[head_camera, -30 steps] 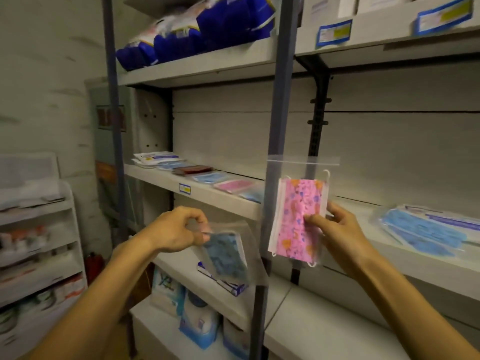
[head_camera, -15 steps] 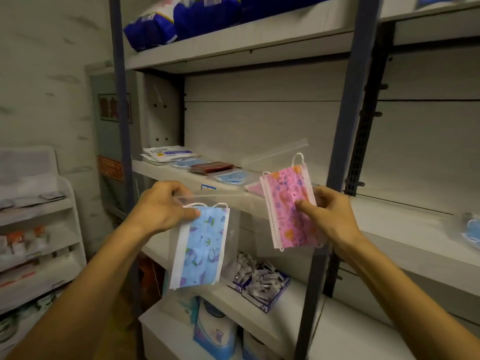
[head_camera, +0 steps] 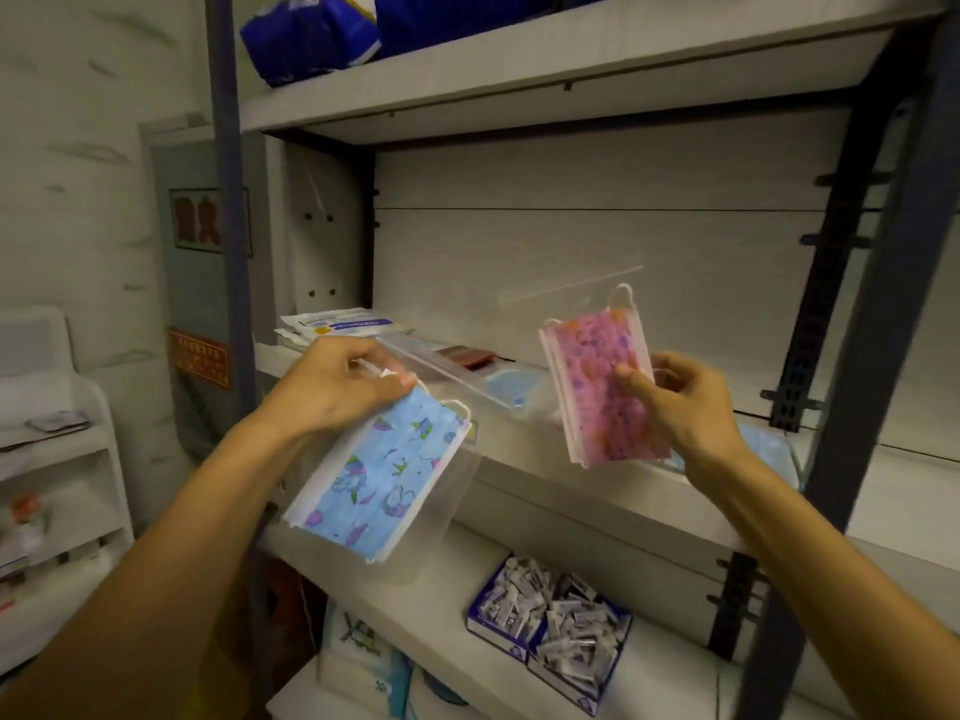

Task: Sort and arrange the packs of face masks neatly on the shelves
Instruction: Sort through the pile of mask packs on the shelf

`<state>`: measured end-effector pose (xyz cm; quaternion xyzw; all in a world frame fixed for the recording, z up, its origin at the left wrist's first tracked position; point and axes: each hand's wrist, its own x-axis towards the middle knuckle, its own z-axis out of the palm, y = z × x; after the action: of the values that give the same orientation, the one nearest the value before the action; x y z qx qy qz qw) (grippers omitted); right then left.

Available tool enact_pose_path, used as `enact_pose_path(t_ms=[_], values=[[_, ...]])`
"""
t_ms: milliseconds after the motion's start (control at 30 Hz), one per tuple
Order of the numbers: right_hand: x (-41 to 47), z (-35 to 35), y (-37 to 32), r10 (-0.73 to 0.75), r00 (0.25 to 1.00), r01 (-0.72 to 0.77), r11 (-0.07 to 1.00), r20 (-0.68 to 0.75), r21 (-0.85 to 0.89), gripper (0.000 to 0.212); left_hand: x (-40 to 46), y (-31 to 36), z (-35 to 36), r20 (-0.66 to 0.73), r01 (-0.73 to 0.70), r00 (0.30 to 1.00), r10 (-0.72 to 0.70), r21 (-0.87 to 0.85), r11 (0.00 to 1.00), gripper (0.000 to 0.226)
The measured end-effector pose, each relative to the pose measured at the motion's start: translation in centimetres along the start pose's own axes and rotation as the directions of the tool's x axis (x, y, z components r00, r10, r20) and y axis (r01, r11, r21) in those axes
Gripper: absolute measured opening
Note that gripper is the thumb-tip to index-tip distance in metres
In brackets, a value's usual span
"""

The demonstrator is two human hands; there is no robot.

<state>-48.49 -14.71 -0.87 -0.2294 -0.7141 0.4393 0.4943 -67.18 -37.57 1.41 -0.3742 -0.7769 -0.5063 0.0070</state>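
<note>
Head view: left hand [head_camera: 332, 392] pinches blue mask pack [head_camera: 379, 483], right hand [head_camera: 685, 402] grips pink mask pack [head_camera: 597, 392], both before the shelf [head_camera: 597, 491].

Blue floral mask pack [head_camera: 382, 483]; pink pack [head_camera: 602, 387] with orange and purple print.

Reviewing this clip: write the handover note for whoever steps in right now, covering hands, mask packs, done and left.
Left hand: holds the blue floral mask pack by its top edge.
Right hand: holds the pink mask pack upright.
Both packs are in the air before the middle shelf.
Done: several packs lie in a row on that shelf.
Left: set down both held packs neatly.
</note>
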Motion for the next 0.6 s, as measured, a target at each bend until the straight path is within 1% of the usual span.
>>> enact_pose_path(t_ms=[133, 167, 300, 400, 500, 600], values=[[1.6, 1.0, 0.7, 0.052, 0.996, -0.056, 0.997, -0.077, -0.052, 0.009, 2.6, -0.7, 0.5, -0.006, 0.02, 1.0, -0.021, -0.138, 0.99, 0.003], [2.0, 1.1, 1.0, 0.067, 0.993, -0.074, 0.995, -0.095, -0.072, 0.01, 3.4, -0.9, 0.6, 0.001, 0.024, 1.0, -0.024, -0.145, 0.989, 0.001], [3.6, 1.3, 2.0, 0.095, 0.978, -0.123, 0.982, -0.187, -0.144, 0.014, 6.4, -2.1, 1.2, 0.008, -0.027, 1.0, 0.029, -0.17, 0.985, 0.012], [4.2, 1.8, 3.3, 0.11, 0.96, -0.173, 0.956, -0.258, -0.238, 0.018, 8.7, -3.3, 1.2, 0.025, -0.017, 0.999, 0.024, -0.238, 0.971, 0.01], [4.9, 2.5, 4.3, 0.127, 0.944, -0.222, 0.926, -0.304, -0.305, 0.012, 11.4, -4.5, 0.5, 0.036, -0.023, 0.999, 0.033, -0.253, 0.967, 0.007], [5.7, 3.3, 4.9, 0.181, 0.923, -0.299, 0.894, -0.34, -0.333, 0.014, 14.3, -5.3, -0.1, 0.057, -0.077, 0.994, 0.095, -0.272, 0.959, 0.008]])
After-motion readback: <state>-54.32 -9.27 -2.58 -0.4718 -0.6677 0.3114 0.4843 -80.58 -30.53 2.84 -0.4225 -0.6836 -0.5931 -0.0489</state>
